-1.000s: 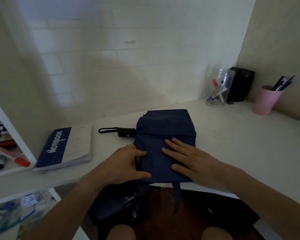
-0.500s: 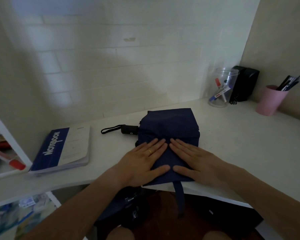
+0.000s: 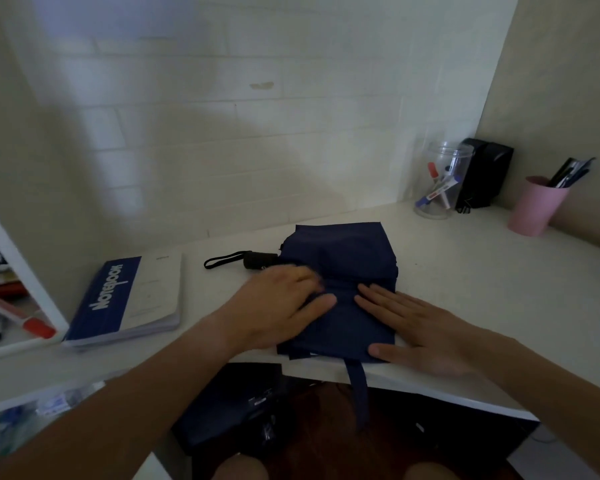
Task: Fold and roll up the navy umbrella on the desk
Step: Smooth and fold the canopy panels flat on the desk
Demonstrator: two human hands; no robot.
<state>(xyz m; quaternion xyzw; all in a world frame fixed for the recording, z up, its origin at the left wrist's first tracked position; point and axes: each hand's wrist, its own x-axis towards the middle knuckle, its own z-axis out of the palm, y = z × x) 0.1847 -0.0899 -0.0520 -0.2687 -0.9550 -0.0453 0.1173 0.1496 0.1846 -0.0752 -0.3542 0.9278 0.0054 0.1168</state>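
Both hands are down on the navy umbrella (image 3: 340, 289), which lies at the front edge of the worktop (image 3: 499, 289), canopy flattened into a squarish pad and its black handle (image 3: 258, 260) pointing toward the left edge. The right hand (image 3: 420, 327) lies flat, fingers spread, pressing the fabric near the front edge, its grip around nothing. The left hand (image 3: 281, 306) is blurred on the canopy's left side; fingers look bent onto the cloth, but I cannot tell whether they pinch a fold or only press.

Here's the risk: the closure strap (image 3: 357, 389) dangles off the front edge, and the pad itself sits right at the lip. Slick fabric could slide off once pressure eases. The stacked pleats could also spring apart if one palm lifts before rolling begins. The notebook (image 3: 129, 299) to the left is well apart.
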